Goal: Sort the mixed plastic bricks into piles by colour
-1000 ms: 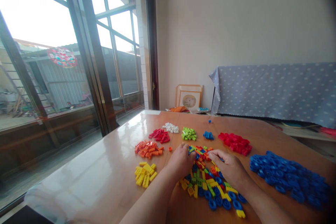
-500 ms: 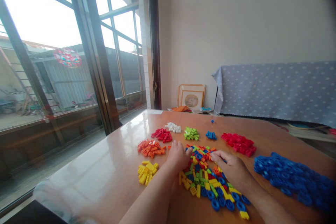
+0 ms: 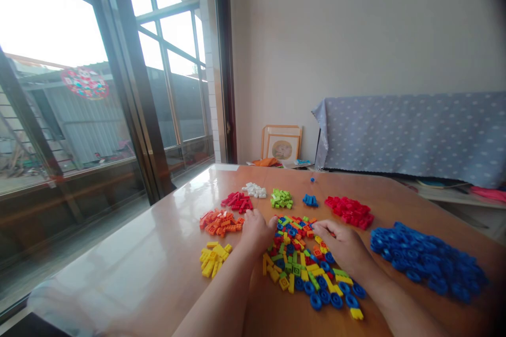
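A mixed pile of toy building bricks and blue rings [image 3: 294, 263] lies between my hands, with red, orange, yellow, green and blue pieces. My left hand [image 3: 256, 230] is at the pile's left side, near the orange bricks [image 3: 219, 222]; its thumb stands apart from its fingers, and I see nothing held. My right hand [image 3: 340, 239] is over the right side of the mixed pile. Its thumb and fingertips are closed together at the pile's edge; whatever they pinch is too small to make out.
Sorted piles lie around: yellow bricks [image 3: 213, 259], dark red bricks [image 3: 237, 202], white bricks [image 3: 254, 190], light green bricks [image 3: 281, 198], small blue pieces [image 3: 310, 200], red bricks [image 3: 349, 211] and many blue rings [image 3: 429, 263]. A single blue piece [image 3: 312, 179] sits near the table's far edge.
The view has shifted slightly, so everything sits a little further left. My left hand remains beside the orange bricks, and my right hand stays at the mixed pile with fingertips drawn together.
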The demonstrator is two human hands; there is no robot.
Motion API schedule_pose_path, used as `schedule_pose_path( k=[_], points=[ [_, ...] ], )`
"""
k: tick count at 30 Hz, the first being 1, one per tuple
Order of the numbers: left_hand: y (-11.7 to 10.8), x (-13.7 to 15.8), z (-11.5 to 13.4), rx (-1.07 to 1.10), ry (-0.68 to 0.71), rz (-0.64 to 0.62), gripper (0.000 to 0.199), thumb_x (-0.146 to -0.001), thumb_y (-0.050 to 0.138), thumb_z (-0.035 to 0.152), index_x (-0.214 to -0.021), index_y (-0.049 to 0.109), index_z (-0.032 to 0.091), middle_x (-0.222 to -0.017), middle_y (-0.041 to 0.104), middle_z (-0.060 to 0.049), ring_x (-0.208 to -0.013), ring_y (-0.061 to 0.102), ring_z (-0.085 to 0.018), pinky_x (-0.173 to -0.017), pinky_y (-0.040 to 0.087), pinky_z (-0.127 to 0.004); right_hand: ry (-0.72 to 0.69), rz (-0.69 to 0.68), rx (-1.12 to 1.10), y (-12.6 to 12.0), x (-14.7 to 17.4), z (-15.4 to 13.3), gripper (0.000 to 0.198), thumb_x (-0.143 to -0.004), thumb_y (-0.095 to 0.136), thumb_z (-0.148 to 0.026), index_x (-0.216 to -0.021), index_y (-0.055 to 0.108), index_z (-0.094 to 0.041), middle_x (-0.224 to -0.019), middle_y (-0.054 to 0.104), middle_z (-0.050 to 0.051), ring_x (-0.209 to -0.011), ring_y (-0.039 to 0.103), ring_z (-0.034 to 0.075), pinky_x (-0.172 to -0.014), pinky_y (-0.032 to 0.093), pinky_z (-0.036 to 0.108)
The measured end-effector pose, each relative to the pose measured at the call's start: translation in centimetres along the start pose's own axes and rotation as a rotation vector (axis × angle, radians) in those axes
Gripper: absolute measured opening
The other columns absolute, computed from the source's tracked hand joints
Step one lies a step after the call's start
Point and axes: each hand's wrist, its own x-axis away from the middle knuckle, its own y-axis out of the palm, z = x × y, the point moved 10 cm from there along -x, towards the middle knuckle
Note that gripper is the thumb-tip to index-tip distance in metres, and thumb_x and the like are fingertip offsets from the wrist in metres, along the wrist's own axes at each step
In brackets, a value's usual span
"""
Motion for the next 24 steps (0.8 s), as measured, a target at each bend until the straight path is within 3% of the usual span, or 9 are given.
schedule_pose_path(
  k=[3,7,10,13,15,19,24],
  points=[
    [-0.4,-0.1,-0.4,-0.024,-0.055,0.03,0.074,-0.092,0.04,0.063,-0.135,0.046,0.004,-0.152,0.04,-0.03,-0.144,0.035,-0.038,-0.114,0.03,-0.042,-0.006,0.046,0.05,-0.7,-0.4,0.8,0.044,-0.094,0.045,-0.052,-0.104,0.075,-0.021,-0.1,0.076,0.005,-0.093,0.067,0.024,-0.083,0.051,0.031],
    [0.1,-0.1,0.6,-0.041,0.033,0.032,0.061,-0.094,0.043,0.055,-0.13,0.051,0.006,-0.149,0.045,-0.027,-0.141,0.041,-0.036,-0.111,0.034,-0.039,-0.08,0.058,0.281,-0.6,-0.7,1.3,0.037,-0.092,0.047,-0.04,-0.111,0.075,-0.024,-0.116,0.074,0.007,-0.114,0.062,0.027,-0.102,0.046,0.039],
    [0.7,0.2,2.0,-0.068,0.152,0.032,0.046,-0.095,0.044,0.046,-0.12,0.059,0.011,-0.143,0.052,-0.023,-0.136,0.046,-0.033,-0.109,0.036,-0.037,-0.102,-0.015,0.446,0.6,-0.3,1.7,0.042,-0.091,0.049,-0.037,-0.126,0.07,-0.029,-0.139,0.063,0.006,-0.136,0.047,0.031,-0.114,0.035,0.049],
    [1.3,0.8,3.4,-0.054,0.26,0.016,0.035,-0.095,0.045,0.041,-0.113,0.063,0.016,-0.135,0.059,-0.018,-0.128,0.053,-0.03,-0.105,0.04,-0.035,-0.078,-0.086,0.514,1.6,0.0,2.4,0.044,-0.093,0.049,-0.04,-0.132,0.066,-0.036,-0.152,0.052,0.004,-0.147,0.033,0.036,-0.116,0.028,0.059],
    [1.2,1.1,3.9,-0.038,0.291,0.011,0.033,-0.095,0.046,0.039,-0.113,0.064,0.018,-0.132,0.061,-0.016,-0.123,0.056,-0.028,-0.102,0.042,-0.035,-0.083,-0.091,0.522,1.7,-0.2,2.4,0.038,-0.092,0.049,-0.038,-0.122,0.072,-0.035,-0.15,0.053,0.003,-0.147,0.033,0.036,-0.116,0.028,0.058],
    [0.4,1.5,4.6,-0.014,0.321,0.031,0.03,-0.095,0.047,0.035,-0.11,0.067,0.018,-0.127,0.063,-0.014,-0.116,0.059,-0.026,-0.095,0.045,-0.032,-0.127,-0.005,0.497,0.7,-0.7,2.0,0.026,-0.087,0.052,-0.029,-0.094,0.077,-0.026,-0.135,0.066,0.004,-0.138,0.046,0.029,-0.118,0.032,0.047],
    [-0.4,2.0,5.5,0.015,0.392,0.065,0.029,-0.094,0.05,0.034,-0.111,0.069,0.02,-0.117,0.067,-0.011,-0.107,0.062,-0.024,-0.09,0.047,-0.03,-0.134,-0.011,0.496,0.9,-0.5,1.9,0.03,-0.085,0.055,-0.03,-0.106,0.077,-0.029,-0.135,0.066,0.005,-0.138,0.046,0.032,-0.117,0.033,0.051]
  ],
)
